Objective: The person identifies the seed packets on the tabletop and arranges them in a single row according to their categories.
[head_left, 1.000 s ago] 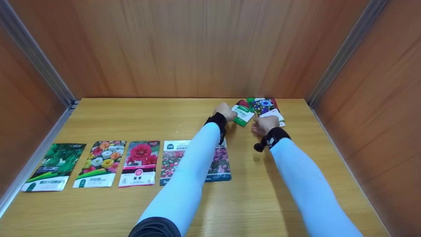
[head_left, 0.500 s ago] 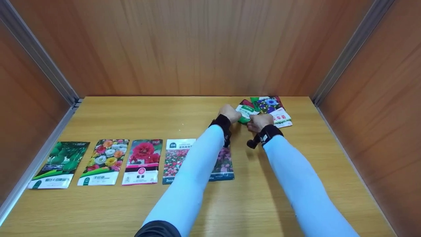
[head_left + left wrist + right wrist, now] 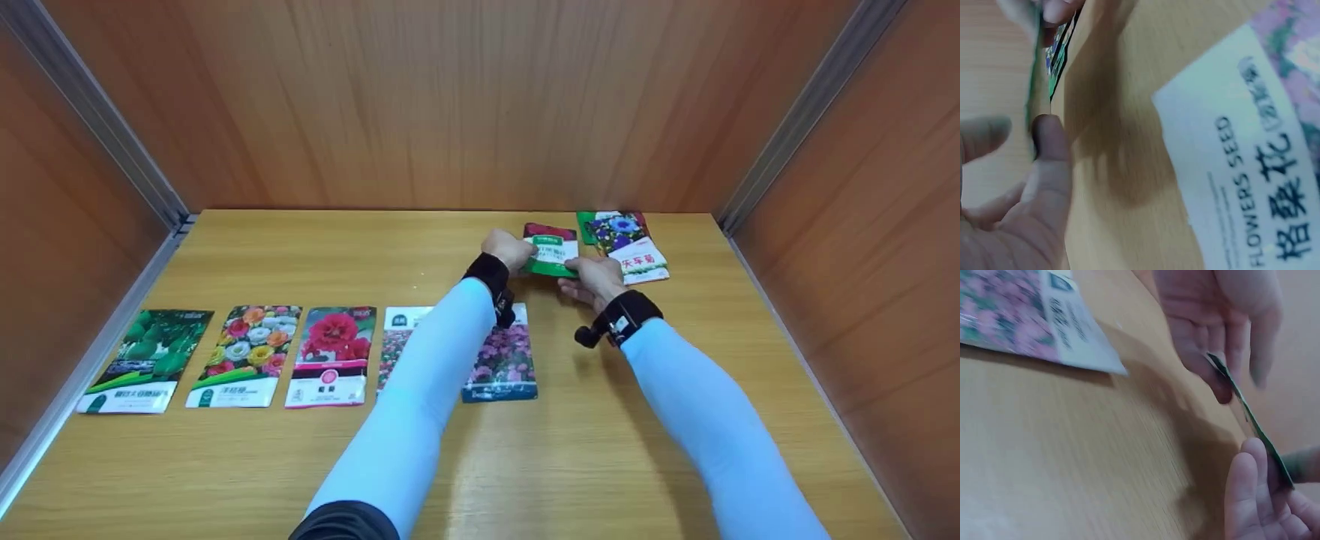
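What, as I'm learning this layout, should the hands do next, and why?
Perhaps draw the green-and-white packet, which the right hand pinches and the left hand seems merely to touch, toward the bare table right of the purple-flower packet: that spot would extend the near row.

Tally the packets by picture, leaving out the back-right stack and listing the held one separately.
Green-produce packet: 1
Flower packets: 4, two partly behind the left sleeve
Held packet: 1
Total: 6
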`<state>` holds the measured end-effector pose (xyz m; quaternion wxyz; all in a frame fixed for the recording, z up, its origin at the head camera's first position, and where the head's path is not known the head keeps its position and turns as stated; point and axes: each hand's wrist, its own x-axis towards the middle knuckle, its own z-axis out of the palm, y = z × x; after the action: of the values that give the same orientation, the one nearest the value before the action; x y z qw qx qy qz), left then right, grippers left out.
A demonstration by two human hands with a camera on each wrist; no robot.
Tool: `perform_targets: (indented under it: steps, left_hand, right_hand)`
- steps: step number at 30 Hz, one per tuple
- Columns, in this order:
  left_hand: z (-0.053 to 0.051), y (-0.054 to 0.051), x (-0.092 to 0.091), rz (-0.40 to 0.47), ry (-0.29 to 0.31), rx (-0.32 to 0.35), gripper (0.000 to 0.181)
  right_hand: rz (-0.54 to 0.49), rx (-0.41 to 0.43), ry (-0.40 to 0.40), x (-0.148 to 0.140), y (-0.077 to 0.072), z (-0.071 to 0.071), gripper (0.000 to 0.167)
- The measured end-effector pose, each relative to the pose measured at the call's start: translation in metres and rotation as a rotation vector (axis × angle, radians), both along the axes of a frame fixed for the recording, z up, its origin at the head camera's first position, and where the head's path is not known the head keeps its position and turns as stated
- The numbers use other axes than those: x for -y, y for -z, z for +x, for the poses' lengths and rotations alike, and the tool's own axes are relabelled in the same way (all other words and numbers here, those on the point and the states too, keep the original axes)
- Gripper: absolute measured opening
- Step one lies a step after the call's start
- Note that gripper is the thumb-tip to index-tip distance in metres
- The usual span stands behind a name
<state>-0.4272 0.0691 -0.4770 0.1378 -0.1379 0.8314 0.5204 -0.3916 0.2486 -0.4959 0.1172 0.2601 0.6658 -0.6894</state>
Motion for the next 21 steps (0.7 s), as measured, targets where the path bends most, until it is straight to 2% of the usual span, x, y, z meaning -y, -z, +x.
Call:
perform_targets:
  steps: [2,4,8,10,13,19,21]
  left_hand:
    - [0.0,-0.002,0.001,-0.032,-0.001,-0.031,0.037]
    - [0.004,-0.005,0.0,-0.041,0.025,-0.056,0.037]
    - [0.024,-0.009,-0.007,-0.03,0.13,-0.124,0.034]
    - [0.037,-0.011,-0.014,-0.046,0.199,-0.173,0.029]
    - [0.054,-0.013,-0.024,-0.189,0.301,-0.288,0.023]
    - [0.084,-0.013,-0.037,-0.607,0.467,-0.478,0.028]
    - [0.095,-0.009,-0.044,-0.72,0.535,-0.543,0.021]
  right_hand:
    - [0.034,-0.018,-0.046,-0.001,-0.004,0.001,0.04]
    - [0.09,-0.043,-0.09,-0.006,-0.008,0.004,0.047]
    - [0.223,-0.073,-0.132,-0.027,-0.011,0.011,0.064]
    - [0.277,-0.076,-0.157,-0.041,-0.012,0.017,0.064]
    - [0.3,-0.064,-0.226,-0.063,-0.012,0.027,0.054]
    - [0.289,-0.05,-0.435,-0.09,-0.009,0.042,0.031]
    - [0.289,-0.028,-0.481,-0.095,-0.004,0.047,0.027]
